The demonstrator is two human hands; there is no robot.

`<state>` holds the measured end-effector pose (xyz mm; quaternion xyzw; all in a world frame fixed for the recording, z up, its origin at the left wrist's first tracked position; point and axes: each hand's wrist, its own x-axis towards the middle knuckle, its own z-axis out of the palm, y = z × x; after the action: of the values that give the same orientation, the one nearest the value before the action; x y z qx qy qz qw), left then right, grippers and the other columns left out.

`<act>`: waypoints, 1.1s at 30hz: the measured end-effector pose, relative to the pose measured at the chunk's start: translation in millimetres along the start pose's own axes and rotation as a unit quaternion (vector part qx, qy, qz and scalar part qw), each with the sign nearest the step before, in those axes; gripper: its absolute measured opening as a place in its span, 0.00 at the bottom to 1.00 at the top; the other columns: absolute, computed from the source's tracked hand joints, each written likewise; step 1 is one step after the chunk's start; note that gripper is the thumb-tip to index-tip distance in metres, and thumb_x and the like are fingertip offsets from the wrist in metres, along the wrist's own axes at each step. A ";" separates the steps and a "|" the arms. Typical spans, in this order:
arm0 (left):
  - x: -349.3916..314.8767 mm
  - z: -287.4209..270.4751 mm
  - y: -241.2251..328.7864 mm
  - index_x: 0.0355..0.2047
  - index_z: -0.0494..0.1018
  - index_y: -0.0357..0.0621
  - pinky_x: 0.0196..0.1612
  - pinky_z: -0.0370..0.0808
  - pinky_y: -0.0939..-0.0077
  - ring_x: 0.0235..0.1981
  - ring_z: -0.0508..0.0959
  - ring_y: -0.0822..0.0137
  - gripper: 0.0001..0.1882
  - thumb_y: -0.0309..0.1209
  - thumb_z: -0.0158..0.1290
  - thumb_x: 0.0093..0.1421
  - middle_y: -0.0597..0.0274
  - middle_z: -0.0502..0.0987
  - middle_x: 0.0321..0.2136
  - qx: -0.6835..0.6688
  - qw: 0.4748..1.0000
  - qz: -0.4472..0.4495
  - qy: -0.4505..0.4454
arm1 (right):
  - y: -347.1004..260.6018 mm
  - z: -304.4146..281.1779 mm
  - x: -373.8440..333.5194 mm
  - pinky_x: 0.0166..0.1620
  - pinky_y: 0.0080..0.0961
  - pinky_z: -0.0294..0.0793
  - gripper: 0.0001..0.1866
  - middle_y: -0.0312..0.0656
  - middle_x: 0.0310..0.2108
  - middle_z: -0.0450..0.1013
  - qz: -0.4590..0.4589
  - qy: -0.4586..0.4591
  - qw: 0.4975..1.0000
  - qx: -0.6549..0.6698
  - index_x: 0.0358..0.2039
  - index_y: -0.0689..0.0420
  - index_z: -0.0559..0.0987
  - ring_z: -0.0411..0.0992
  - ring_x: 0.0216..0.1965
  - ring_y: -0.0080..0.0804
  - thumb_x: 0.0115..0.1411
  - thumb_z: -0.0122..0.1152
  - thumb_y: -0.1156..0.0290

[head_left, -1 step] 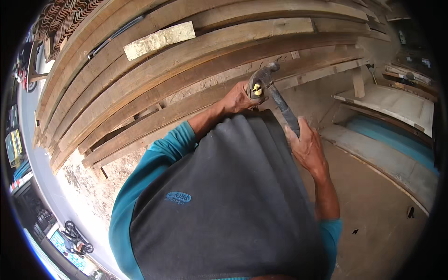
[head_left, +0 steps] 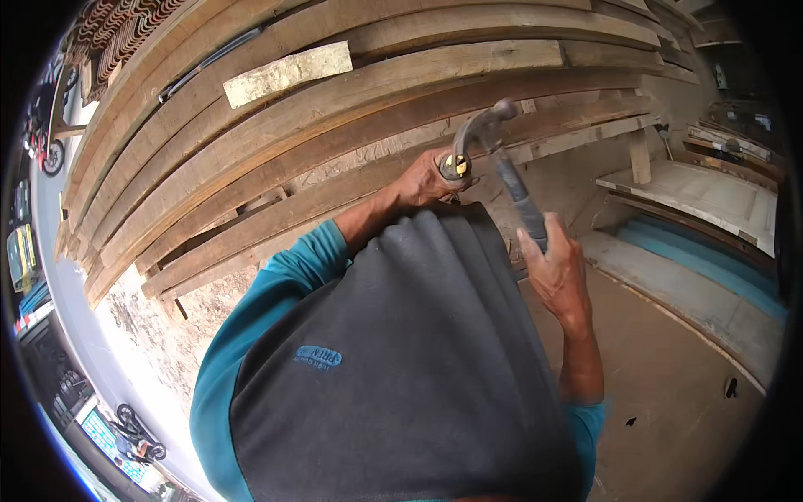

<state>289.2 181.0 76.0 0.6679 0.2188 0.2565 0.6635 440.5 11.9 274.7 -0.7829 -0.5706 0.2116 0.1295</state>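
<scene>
A claw hammer (head_left: 520,197) with a dark wrapped handle slants up from my right hand (head_left: 559,272), whose fingers are closed round the lower end of the handle. My left hand (head_left: 425,181) is closed round a small roundish object (head_left: 454,167) with a dark rim and a yellow middle; its kind does not show. Over the upper edge of this object comes the curved claw, close to it or touching; I cannot tell which. The hammer's round striking face points up and to the right. My left fingers are partly hidden.
Long wooden beams (head_left: 335,100) lie stacked across the far side, with a pale, rough wood offcut (head_left: 288,74) and a thin dark bar (head_left: 209,64) on them. Panels (head_left: 694,209) lean or lie at the right. A road with a parked motorcycle (head_left: 138,432) shows at the left.
The hammer's head has risen slightly and tilted, its striking face moving up and right. My right hand has shifted a little to the right and down; my left hand stays nearly in place.
</scene>
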 end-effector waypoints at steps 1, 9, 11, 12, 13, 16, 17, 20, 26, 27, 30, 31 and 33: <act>-8.0 3.1 -6.5 0.31 0.71 0.43 0.35 0.73 0.73 0.29 0.71 0.72 0.17 0.37 0.68 0.57 0.66 0.73 0.27 0.099 0.995 -0.009 0.008 | -12.6 -13.5 -4.7 0.28 0.40 0.74 0.12 0.52 0.21 0.72 0.000 0.068 0.996 0.055 0.37 0.65 0.70 0.75 0.21 0.45 0.66 0.58 0.68; -10.0 7.1 -6.0 0.34 0.73 0.44 0.36 0.74 0.76 0.30 0.73 0.76 0.14 0.36 0.66 0.60 0.69 0.76 0.28 0.013 0.998 -0.060 -0.008 | 6.7 10.5 -13.7 0.23 0.35 0.74 0.09 0.42 0.19 0.70 -0.187 0.360 0.870 0.281 0.31 0.57 0.68 0.69 0.17 0.32 0.68 0.55 0.69; -5.4 1.3 8.1 0.35 0.73 0.44 0.36 0.74 0.76 0.30 0.74 0.76 0.14 0.36 0.66 0.60 0.69 0.76 0.29 -0.028 0.999 -0.029 -0.025 | 23.1 42.3 -27.9 0.29 0.43 0.76 0.11 0.51 0.22 0.73 -0.044 -0.045 0.983 -0.171 0.35 0.62 0.70 0.74 0.21 0.44 0.67 0.57 0.68; -5.4 -1.1 12.3 0.36 0.73 0.44 0.35 0.74 0.76 0.31 0.74 0.77 0.14 0.37 0.66 0.60 0.69 0.77 0.29 -0.066 0.997 -0.003 -0.048 | 20.5 41.0 -32.3 0.29 0.43 0.76 0.11 0.51 0.22 0.73 -0.043 -0.042 0.983 -0.174 0.35 0.62 0.70 0.74 0.21 0.44 0.67 0.57 0.68; -7.4 -0.8 9.5 0.36 0.73 0.44 0.35 0.74 0.76 0.31 0.74 0.77 0.14 0.37 0.66 0.60 0.69 0.77 0.29 -0.067 0.996 0.002 -0.051 | 15.2 37.6 -37.4 0.31 0.43 0.76 0.11 0.55 0.25 0.74 0.010 -0.048 0.994 -0.099 0.38 0.64 0.70 0.76 0.24 0.48 0.67 0.58 0.68; -13.3 0.5 1.6 0.34 0.73 0.44 0.35 0.74 0.75 0.30 0.73 0.75 0.15 0.38 0.67 0.60 0.70 0.75 0.27 -0.007 0.998 -0.062 -0.021 | -7.1 -5.2 -14.9 0.27 0.34 0.73 0.12 0.50 0.25 0.74 0.031 0.062 0.997 0.044 0.43 0.63 0.72 0.75 0.23 0.40 0.68 0.57 0.67; -6.4 -5.0 1.0 0.34 0.73 0.44 0.35 0.74 0.75 0.30 0.73 0.75 0.15 0.38 0.67 0.60 0.70 0.75 0.27 0.003 0.998 -0.054 -0.014 | -16.9 -23.9 -12.8 0.24 0.29 0.70 0.11 0.44 0.24 0.72 0.026 0.164 0.979 0.114 0.42 0.63 0.72 0.72 0.21 0.33 0.69 0.56 0.66; -12.4 4.2 -7.8 0.31 0.71 0.45 0.35 0.73 0.74 0.29 0.71 0.76 0.16 0.38 0.67 0.59 0.70 0.73 0.25 0.047 0.999 -0.012 0.007 | -44.8 -79.1 -7.5 0.19 0.16 0.63 0.16 0.32 0.19 0.61 -0.116 0.416 0.850 0.301 0.26 0.55 0.66 0.58 0.14 0.18 0.72 0.51 0.63; -6.4 5.9 -2.2 0.40 0.76 0.44 0.39 0.75 0.76 0.34 0.76 0.75 0.14 0.36 0.67 0.59 0.70 0.78 0.31 -0.037 0.995 -0.071 -0.065 | 33.9 46.0 -47.3 0.27 0.46 0.74 0.14 0.55 0.21 0.73 0.017 0.087 0.994 -0.067 0.39 0.62 0.69 0.76 0.23 0.56 0.65 0.59 0.65; -13.1 6.9 -3.5 0.40 0.76 0.44 0.39 0.75 0.76 0.34 0.76 0.75 0.14 0.36 0.67 0.59 0.70 0.78 0.31 -0.039 0.994 -0.067 -0.079 | 46.4 65.6 -48.3 0.31 0.51 0.74 0.16 0.63 0.24 0.73 0.034 -0.059 0.993 -0.093 0.40 0.65 0.68 0.76 0.31 0.65 0.64 0.60 0.65; -25.3 8.8 -20.4 0.41 0.76 0.45 0.41 0.75 0.77 0.37 0.76 0.77 0.13 0.30 0.67 0.59 0.73 0.78 0.32 -0.039 0.998 0.025 -0.049 | 22.7 49.3 -35.1 0.31 0.51 0.73 0.17 0.60 0.20 0.72 0.076 -0.008 0.997 -0.016 0.41 0.66 0.69 0.76 0.28 0.63 0.65 0.60 0.65; -9.0 -2.8 -28.4 0.38 0.75 0.46 0.42 0.73 0.75 0.38 0.74 0.77 0.12 0.30 0.67 0.58 0.73 0.77 0.35 0.013 0.996 -0.037 -0.075 | 20.5 37.6 -22.0 0.32 0.51 0.73 0.17 0.60 0.21 0.73 0.120 0.012 0.992 0.029 0.41 0.66 0.70 0.77 0.28 0.62 0.65 0.60 0.64; -4.4 -7.2 -12.5 0.35 0.72 0.45 0.42 0.73 0.66 0.34 0.75 0.70 0.18 0.39 0.69 0.56 0.64 0.74 0.29 0.012 0.993 -0.067 -0.096 | 19.4 38.3 -33.9 0.34 0.51 0.72 0.16 0.59 0.22 0.73 0.188 0.031 0.978 0.086 0.40 0.66 0.70 0.77 0.28 0.60 0.66 0.59 0.64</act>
<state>282.0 184.0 63.2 0.6810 0.2011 0.1431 0.6895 429.6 -27.8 238.7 -0.8683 -0.3884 0.2562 0.1722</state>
